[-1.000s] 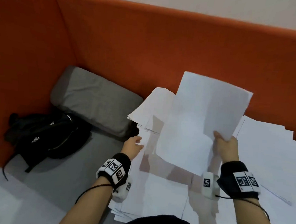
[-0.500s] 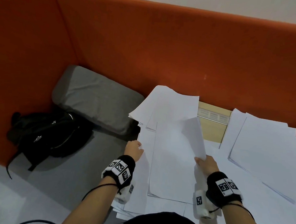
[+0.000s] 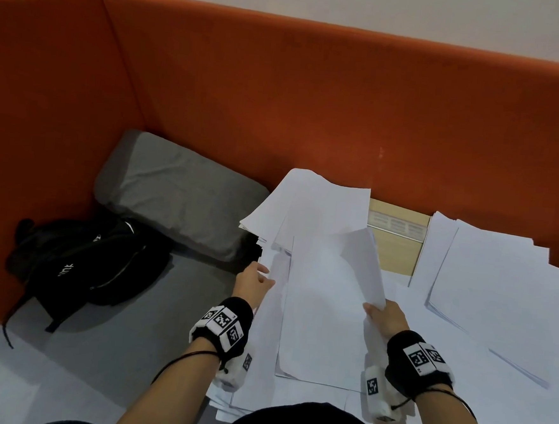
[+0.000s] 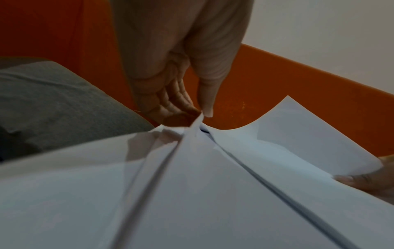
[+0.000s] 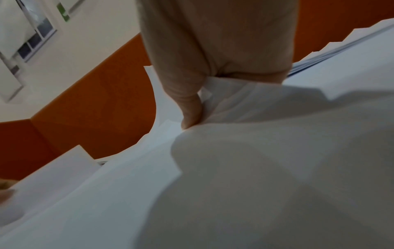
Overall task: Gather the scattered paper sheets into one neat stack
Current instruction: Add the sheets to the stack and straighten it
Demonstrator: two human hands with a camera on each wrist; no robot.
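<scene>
White paper sheets cover the table. A loose pile [image 3: 308,210] fans out at the centre left, and the top sheet [image 3: 328,301] lies over it, its right edge curling up. My right hand [image 3: 384,317] pinches that right edge [image 5: 213,107] between thumb and fingers. My left hand [image 3: 254,281] pinches the left edge of the pile's sheets [image 4: 197,121]. More sheets [image 3: 498,286] lie spread at the right.
An orange padded partition [image 3: 312,98] walls the back and left. A grey cushion [image 3: 180,191] and a black backpack [image 3: 86,261] lie on the seat at the left. A strip of bare wooden table [image 3: 398,250] shows between the two paper groups.
My right hand has brought the raised sheet down and leftward onto the central pile, and it has stayed there since. My left hand has shifted slightly along the pile's left edge.
</scene>
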